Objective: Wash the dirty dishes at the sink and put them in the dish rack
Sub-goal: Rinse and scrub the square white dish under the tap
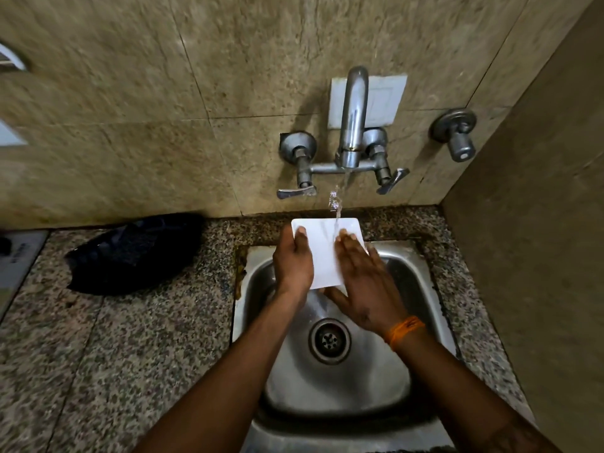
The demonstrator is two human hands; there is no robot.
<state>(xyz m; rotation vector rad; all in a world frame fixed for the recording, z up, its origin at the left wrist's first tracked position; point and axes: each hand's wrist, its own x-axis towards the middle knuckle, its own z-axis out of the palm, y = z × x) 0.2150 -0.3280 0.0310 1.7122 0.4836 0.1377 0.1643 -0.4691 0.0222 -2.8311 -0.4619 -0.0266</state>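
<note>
Over the sink [421, 279], under the running tap [352, 119], the left hand [293, 261] grips a white plate [322, 246] by its edge while the right hand [366, 286] lies open, flat on it, rinsing; racking comes next, no rack in view.

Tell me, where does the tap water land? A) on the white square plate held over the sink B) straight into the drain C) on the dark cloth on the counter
A: the stream from the tap hits the white square plate, held by the left hand while the right hand rubs it.
</note>
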